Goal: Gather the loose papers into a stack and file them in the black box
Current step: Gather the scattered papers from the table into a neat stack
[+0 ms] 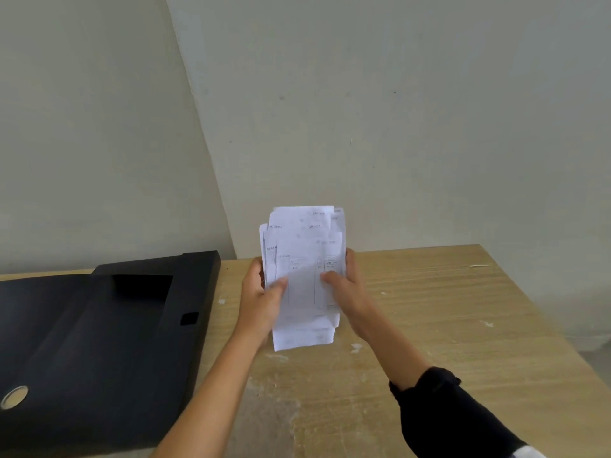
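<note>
Holding paper stack upright, both hands, L & R, above table.

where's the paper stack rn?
Head view, centre: the paper stack is held upright above the wooden table between the left hand and right hand, right of the black box.

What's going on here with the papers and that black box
A person is holding a bundle of loose papers upright above a wooden table, with the left hand and right hand gripping either side. The sheets are unevenly aligned, with edges sticking out at top and bottom, so the stack is not yet squared up. The black box sits open on the table to the person's left, and no papers can be seen inside it. Filing has not yet happened.
</note>
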A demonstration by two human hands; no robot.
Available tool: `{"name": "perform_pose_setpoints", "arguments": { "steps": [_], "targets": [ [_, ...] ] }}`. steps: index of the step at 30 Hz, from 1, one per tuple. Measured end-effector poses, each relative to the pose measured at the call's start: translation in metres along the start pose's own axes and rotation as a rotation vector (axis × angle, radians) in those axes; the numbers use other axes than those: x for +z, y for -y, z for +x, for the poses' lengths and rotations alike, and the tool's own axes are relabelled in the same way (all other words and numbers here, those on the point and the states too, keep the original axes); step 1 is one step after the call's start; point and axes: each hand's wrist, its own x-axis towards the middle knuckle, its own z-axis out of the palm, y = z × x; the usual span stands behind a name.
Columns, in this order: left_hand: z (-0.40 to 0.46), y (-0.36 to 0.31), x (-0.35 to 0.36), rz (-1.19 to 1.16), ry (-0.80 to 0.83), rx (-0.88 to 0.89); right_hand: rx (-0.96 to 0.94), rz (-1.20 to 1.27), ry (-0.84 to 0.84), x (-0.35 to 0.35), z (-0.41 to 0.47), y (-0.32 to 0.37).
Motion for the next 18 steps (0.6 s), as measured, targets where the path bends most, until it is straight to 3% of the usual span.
{"name": "perform_pose_setpoints", "arguments": {
  "steps": [6, 14, 18],
  "targets": [
    [-0.001, -0.016, 0.0, -0.071, 0.019, 0.144, -0.305, -0.045, 0.006, -0.009, -0.012, 0.02],
    [-0.019, 0.013, 0.003, 0.034, 0.021, 0.093, -0.222, -0.301, 0.048, -0.018, -0.03, -0.002],
    [-0.019, 0.018, 0.005, 0.182, -0.015, 0.141, -0.2, -0.21, 0.075, -0.007, -0.031, -0.002]
  ]
}}
